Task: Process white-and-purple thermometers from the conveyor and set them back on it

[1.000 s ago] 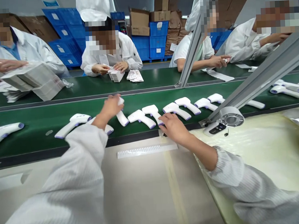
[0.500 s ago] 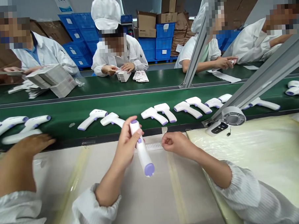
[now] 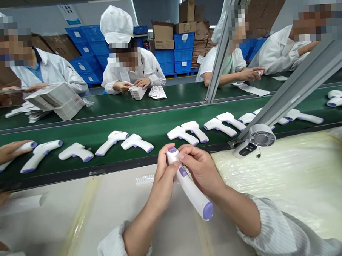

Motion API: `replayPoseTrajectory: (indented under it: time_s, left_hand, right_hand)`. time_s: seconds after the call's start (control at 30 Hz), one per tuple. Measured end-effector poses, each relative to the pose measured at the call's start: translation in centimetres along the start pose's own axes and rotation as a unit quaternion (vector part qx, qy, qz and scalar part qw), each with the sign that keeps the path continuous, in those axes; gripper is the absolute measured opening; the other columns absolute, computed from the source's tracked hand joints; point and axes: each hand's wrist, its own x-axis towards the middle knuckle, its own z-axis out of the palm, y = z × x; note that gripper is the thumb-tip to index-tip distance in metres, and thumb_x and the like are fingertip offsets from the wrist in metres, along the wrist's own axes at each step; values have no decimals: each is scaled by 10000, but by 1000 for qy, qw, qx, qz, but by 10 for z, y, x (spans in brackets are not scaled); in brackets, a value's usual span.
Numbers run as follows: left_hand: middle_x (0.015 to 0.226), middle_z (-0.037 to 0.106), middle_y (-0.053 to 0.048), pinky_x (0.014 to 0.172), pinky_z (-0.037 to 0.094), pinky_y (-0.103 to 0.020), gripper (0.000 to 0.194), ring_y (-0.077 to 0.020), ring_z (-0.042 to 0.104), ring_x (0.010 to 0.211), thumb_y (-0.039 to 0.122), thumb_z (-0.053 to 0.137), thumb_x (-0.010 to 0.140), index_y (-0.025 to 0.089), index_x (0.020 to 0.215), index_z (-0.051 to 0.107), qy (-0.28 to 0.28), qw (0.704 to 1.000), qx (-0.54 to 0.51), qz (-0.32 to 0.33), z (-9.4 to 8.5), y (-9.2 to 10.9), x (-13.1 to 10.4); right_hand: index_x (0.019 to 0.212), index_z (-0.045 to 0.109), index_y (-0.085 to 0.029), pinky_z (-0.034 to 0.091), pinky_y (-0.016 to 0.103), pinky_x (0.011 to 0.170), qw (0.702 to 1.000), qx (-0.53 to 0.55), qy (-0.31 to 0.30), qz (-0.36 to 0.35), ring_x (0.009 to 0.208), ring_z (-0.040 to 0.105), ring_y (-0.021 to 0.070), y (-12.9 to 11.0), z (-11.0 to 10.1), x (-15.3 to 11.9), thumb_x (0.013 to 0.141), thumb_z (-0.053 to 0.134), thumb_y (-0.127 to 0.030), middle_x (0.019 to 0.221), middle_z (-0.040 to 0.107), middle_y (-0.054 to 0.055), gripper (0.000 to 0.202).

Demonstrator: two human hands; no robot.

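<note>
My left hand (image 3: 164, 178) is closed round the head end of a white infrared thermometer (image 3: 194, 193) with purple trim, its handle pointing down to the right. The thumb and fingertips of my right hand (image 3: 202, 170) are pinched together against the side of that head, close to the purple tip. Whatever small thing may be between them is too small to make out. A white strip with a row of small marks (image 3: 144, 179) lies on the table, left of my left wrist and partly hidden by it.
On the green conveyor belt (image 3: 159, 121) lie several more thermometers (image 3: 136, 142). A small fan (image 3: 260, 135) is by a slanting metal post (image 3: 294, 86). Clear plastic-wrapped sheeting (image 3: 292, 175) covers the right. A neighbour's hand (image 3: 12, 153) grips a thermometer at left; co-workers sit opposite.
My left hand has brought the thermometer to the right. My right hand has left the strip and now touches the thermometer's head. At left, a neighbour's arm has drawn back and another thermometer lies on the belt.
</note>
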Motion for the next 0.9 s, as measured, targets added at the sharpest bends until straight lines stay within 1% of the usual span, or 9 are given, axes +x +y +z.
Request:
replayPoseTrajectory:
  time_s: [0.17,0.33,0.43,0.53,0.67,0.73,0.8,0.87,0.9]
  left_hand:
    - [1205,586,-7,746,444,-266,457,-155,540,908,457,578,909,352,1344,488,-9,1000,6,13,-1,-2,0]
    - [1261,583,-32,770,454,-270,456,-195,571,1065,569,554,957,345,1349,493,-5,999,22,32,-2,-6,2]
    - [1241,583,-27,761,460,-262,435,-183,577,1033,585,559,960,348,1322,514,-1,998,30,52,-4,-8,4]
    - [1221,583,-23,742,473,-256,410,-164,581,958,576,575,957,346,1293,530,-1,998,25,64,-7,-9,3]
    - [1208,583,-40,703,514,-273,400,-175,613,909,569,593,946,334,1261,520,-59,992,-26,106,-11,-10,9]
    - [1236,566,-54,756,546,-308,388,-205,627,993,556,575,957,333,1265,497,-34,979,-22,200,-14,-8,24]
    - [1322,543,-82,881,552,-364,399,-237,611,1118,540,515,983,311,1308,482,13,954,68,290,-24,-1,53]
    - [1439,513,-117,1018,506,-411,460,-261,566,1247,495,378,1018,271,1414,447,10,924,244,294,-43,13,92]
    - [1484,501,-127,1073,473,-430,507,-266,527,1318,438,286,1027,251,1482,405,-16,906,339,254,-56,22,113]
  right_hand:
    - [662,723,-203,423,284,689,1000,-13,3,-1,756,528,128,-3,2,-2,684,828,-329,942,613,6,165]
    - [666,720,-201,441,291,721,1000,-27,7,-11,769,542,133,-5,3,-4,687,833,-344,915,619,4,183]
    - [677,717,-193,455,287,735,1000,-20,13,-12,787,564,135,-4,3,-1,665,862,-350,897,634,5,214]
    - [701,675,-197,456,271,658,999,44,10,28,728,567,124,-2,1,6,584,925,-340,849,649,-7,311]
    - [803,636,-218,461,235,590,987,113,34,106,660,558,102,-5,-5,7,518,966,-316,776,642,-37,447]
    - [903,662,-226,516,247,645,987,83,11,135,798,641,138,-10,-8,3,629,912,-394,924,688,1,407]
    - [1086,661,-258,548,277,663,987,3,-63,148,938,685,188,-14,-11,6,778,790,-418,1183,679,43,370]
    - [1263,598,-283,558,303,644,977,-152,-102,111,949,702,207,-10,-16,22,879,638,-335,1343,620,69,390]
    - [1322,566,-276,572,324,676,960,-255,-91,69,963,703,213,-6,-19,36,895,576,-274,1375,601,84,427]
